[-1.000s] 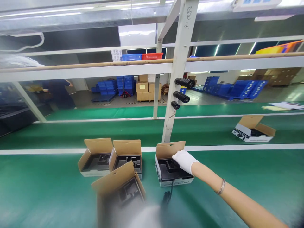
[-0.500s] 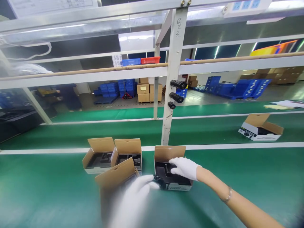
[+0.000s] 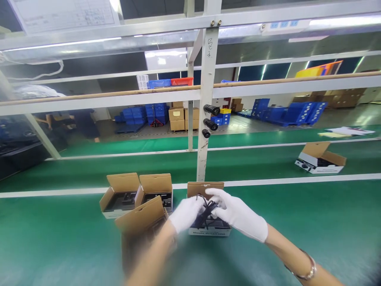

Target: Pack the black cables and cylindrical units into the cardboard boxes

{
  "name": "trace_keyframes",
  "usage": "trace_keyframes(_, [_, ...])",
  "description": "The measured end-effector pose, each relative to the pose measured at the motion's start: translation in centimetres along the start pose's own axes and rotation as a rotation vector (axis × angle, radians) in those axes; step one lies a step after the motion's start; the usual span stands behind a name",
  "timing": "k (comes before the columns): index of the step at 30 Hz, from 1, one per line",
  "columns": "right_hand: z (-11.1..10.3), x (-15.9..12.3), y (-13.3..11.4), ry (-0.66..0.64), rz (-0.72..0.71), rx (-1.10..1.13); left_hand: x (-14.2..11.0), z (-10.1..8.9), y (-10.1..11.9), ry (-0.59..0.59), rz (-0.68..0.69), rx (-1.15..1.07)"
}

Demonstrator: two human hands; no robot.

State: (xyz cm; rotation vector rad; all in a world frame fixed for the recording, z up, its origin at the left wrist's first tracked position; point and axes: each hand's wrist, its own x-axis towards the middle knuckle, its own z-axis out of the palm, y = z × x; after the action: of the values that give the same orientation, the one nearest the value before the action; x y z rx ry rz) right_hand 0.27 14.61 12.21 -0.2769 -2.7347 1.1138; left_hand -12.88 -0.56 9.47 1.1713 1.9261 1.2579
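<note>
A bundled black cable (image 3: 206,213) is held over an open white box (image 3: 210,231) whose brown lid stands up at the back. My left hand (image 3: 188,213), in a white glove, grips the bundle from the left. From the right, my gloved right hand (image 3: 235,210) has thumb and fingers closed around the other side of it. The bundle and both hands cover most of the box's inside. Nearest to my left forearm is another open box (image 3: 143,216), its flap raised and its front blurred.
Two open boxes with black trays, a left one (image 3: 119,214) and a right one (image 3: 156,180), stand side by side. Behind the work box rises a white post (image 3: 204,155) with black rings on it. Farther right sits an open box (image 3: 323,169) on the green surface (image 3: 282,222).
My left hand has moved up and right, bringing the black cable over the box. My right hand has come from inside the box to the cable. The view has shifted slightly right.
</note>
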Motion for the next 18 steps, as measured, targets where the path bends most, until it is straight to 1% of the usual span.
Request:
trace_keyframes(2, [0.2, -0.1, 0.9, -0.008, -0.105, -0.123, 0.8, 1.0, -0.2, -0.214, 0.006, -0.081])
trace_keyframes(3, [0.2, -0.2, 1.3, -0.025, -0.170, -0.204, 1.1, 1.4, -0.2, -0.292, 0.002, -0.118])
trace_keyframes(5, [0.1, -0.4, 1.9, -0.057, -0.279, -0.370, 1.5, 1.8, -0.3, -0.399, -0.012, -0.164])
trace_keyframes(6, [0.1, -0.5, 2.2, -0.063, -0.308, -0.443, 1.6, 1.8, -0.4, -0.433, -0.020, -0.167])
trace_keyframes(7, [-0.1, -0.6, 2.4, -0.059, -0.315, -0.502, 1.8, 1.7, -0.4, -0.454, -0.028, -0.155])
trace_keyframes(9, [-0.3, -0.7, 2.7, -0.045, -0.263, -0.572, 2.1, 1.3, -0.7, -0.462, -0.026, -0.086])
trace_keyframes(12, [-0.5, -0.3, 3.0, -0.063, -0.118, -0.633, 2.7, 0.6, -1.4, -0.411, 0.011, 0.100])
trace_keyframes(14, [-0.1, 0.3, 3.6, -0.098, -0.055, -0.746, 3.3, 0.6, -1.9, -0.380, 0.052, 0.258])
trace_keyframes(16, [1.0, 1.2, 4.4, -0.156, -0.083, -0.928, 3.9, 1.1, -2.5, -0.380, 0.093, 0.431])
trace_keyframes(18, [2.6, 2.3, 5.6, -0.248, -0.137, -1.097, 4.4, 2.1, -3.0, -0.404, 0.105, 0.603])
